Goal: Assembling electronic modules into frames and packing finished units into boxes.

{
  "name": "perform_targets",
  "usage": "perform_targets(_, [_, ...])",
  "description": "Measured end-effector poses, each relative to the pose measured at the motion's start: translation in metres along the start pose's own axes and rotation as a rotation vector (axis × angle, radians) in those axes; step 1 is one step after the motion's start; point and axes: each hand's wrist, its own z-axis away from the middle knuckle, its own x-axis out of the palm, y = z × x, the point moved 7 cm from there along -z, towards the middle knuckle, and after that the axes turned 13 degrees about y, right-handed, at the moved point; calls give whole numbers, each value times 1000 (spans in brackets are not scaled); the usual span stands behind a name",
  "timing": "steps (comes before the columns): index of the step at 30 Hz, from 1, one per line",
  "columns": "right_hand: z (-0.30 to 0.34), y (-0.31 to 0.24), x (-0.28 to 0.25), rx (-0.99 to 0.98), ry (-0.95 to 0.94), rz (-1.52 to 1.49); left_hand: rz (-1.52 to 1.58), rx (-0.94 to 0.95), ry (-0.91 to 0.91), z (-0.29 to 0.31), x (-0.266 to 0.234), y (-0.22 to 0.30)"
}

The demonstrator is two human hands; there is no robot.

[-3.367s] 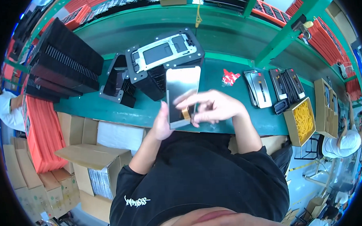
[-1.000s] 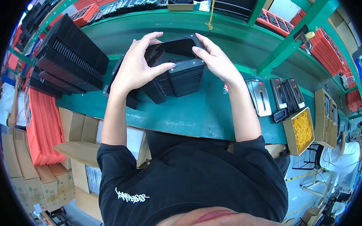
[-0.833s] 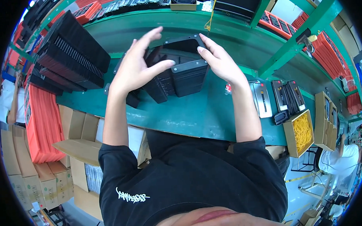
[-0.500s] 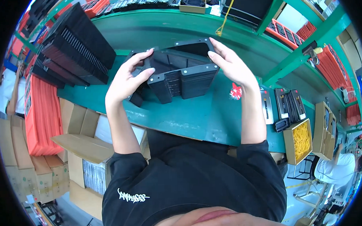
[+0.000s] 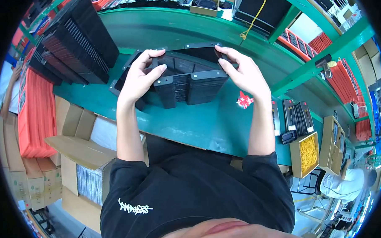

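A stack of black rectangular frames (image 5: 206,90) with small silver dots at the corners stands on the green worktop. Both my hands grip the uppermost black frame (image 5: 196,45), which is tilted with its far edge raised. My left hand (image 5: 139,79) pinches its left end between thumb and fingers. At the right end, my right hand (image 5: 244,73) has its fingers on the far corner and its thumb on the inner side. More black frames lie beside and partly behind my left hand, which hides some of them.
Tall stacks of black panels (image 5: 76,43) and red frames (image 5: 36,112) stand left. An open carton (image 5: 80,154) sits below the worktop (image 5: 178,128). A red-and-white scrap (image 5: 244,100) lies right, near a box of yellow cords (image 5: 308,152). A green shelf post (image 5: 310,62) rises right.
The view has shifted slightly, moving most surroundings leftward. My left hand has moved a little right, uncovering more of the black frames beside it. Both hands still grip the uppermost frame.
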Motion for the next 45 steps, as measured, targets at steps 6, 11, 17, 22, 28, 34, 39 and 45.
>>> perform_targets(6, [12,2,10,22,22,-400,24,56,-15,5,0,-7])
perform_targets(11, [1,12,9,102,86,-549,34,270,201,10,15,7])
perform_targets(17, [-23,42,-4,17,493,-335,-125,405,86,10,17,10])
perform_targets(22, [37,-37,-12,-170,527,-1016,-115,320,19,7,8,9])
perform_targets(28, [68,-67,58,-486,322,-396,-259,361,-100,7,7,27])
perform_targets(34, [70,-95,60,-636,346,-190,-336,447,-65,-2,5,17])
perform_targets(39, [66,-95,2,-535,705,-713,138,-91,167,-29,-25,1])
perform_targets(45, [74,-62,-29,-460,695,-566,-684,258,703,16,-94,3])
